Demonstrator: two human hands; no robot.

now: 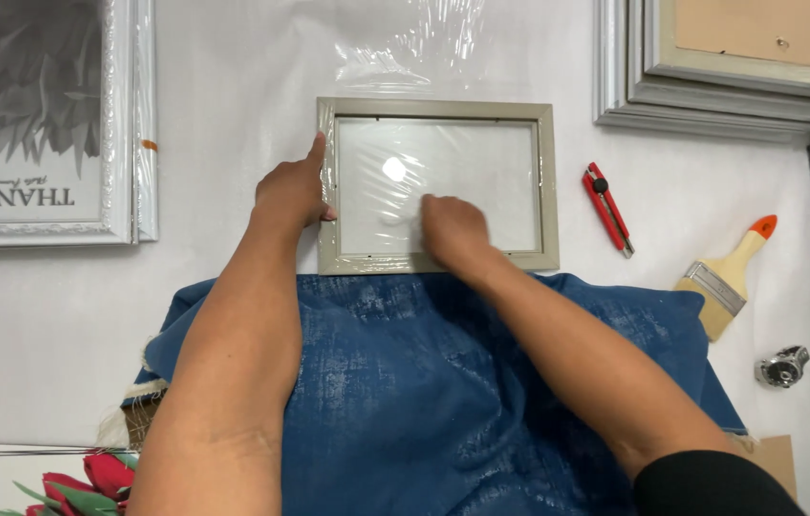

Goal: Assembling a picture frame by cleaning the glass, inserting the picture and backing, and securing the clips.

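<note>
My hands on beige frame (437, 111); mottled blue cloth (443, 382); red-black knife (607, 208); orange-tipped cream brush (728, 277).

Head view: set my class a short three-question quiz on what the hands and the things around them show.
1. True or false: the left hand rests on the frame's left edge.
2. Which lies nearest the frame's right side? A brush B knife C knob
3. What blue thing lies under both forearms?

Key: 1 true. 2 B. 3 A blue cloth; the right hand presses on the wrapped glass.
</note>
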